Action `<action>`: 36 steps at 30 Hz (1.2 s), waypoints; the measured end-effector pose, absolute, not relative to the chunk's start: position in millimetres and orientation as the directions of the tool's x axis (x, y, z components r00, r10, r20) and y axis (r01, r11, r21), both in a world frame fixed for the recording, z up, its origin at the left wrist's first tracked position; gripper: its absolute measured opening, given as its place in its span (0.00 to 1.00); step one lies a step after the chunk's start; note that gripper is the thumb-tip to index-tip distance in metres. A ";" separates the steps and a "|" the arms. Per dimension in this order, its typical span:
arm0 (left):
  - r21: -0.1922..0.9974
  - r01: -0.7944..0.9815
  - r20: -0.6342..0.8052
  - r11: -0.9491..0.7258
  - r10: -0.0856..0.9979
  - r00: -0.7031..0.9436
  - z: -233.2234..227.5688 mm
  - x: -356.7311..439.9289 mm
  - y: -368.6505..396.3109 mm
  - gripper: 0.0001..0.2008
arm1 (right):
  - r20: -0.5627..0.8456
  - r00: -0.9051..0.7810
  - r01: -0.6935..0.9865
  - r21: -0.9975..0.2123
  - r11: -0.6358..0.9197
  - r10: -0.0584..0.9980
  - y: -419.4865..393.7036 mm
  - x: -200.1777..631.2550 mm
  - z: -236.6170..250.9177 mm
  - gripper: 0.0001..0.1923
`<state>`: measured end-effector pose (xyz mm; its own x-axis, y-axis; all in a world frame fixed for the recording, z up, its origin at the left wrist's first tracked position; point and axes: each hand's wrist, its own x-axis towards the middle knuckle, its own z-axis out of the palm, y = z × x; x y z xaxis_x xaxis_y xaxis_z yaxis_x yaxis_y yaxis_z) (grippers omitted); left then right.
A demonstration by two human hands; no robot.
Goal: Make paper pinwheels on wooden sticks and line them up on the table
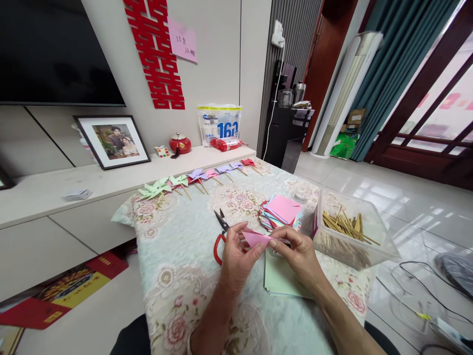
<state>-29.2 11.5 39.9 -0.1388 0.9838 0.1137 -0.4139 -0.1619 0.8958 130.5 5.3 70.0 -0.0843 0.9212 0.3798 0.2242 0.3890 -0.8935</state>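
Observation:
A folded piece of pink paper [255,238] is held up between both hands over the table. My left hand [238,251] pinches its left and lower side, thumb in front. At the paper's right corner, my right hand [295,249] grips it with thumb and fingertips. Red-handled scissors [218,248] lie with blades pointing away, just left of my left hand. Under my right wrist is a stack of pale green paper sheets [283,280]. Beyond the hands sits a pile of coloured papers [283,209], a pink one on top.
Several paper pinwheels on sticks [197,175] line the table's far edge. A clear plastic box [354,246] of wooden sticks [347,229] stands on the right, near a roll of clear tape [298,195]. Behind runs a white cabinet [111,182] with a framed photo [114,141].

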 end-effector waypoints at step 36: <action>0.943 -0.325 -0.093 0.074 0.995 -0.041 47.6 -30.4 3.2 0.15 | 0.293 -0.233 0.432 -0.823 0.369 0.927 -1.3 122.1 77.4 0.09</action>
<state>-30.4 3.2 47.6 -0.0411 0.9948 -0.0927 -0.3251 0.0744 0.9428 122.1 -1.3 77.4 -0.2334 0.9271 0.2931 0.4318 0.3689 -0.8231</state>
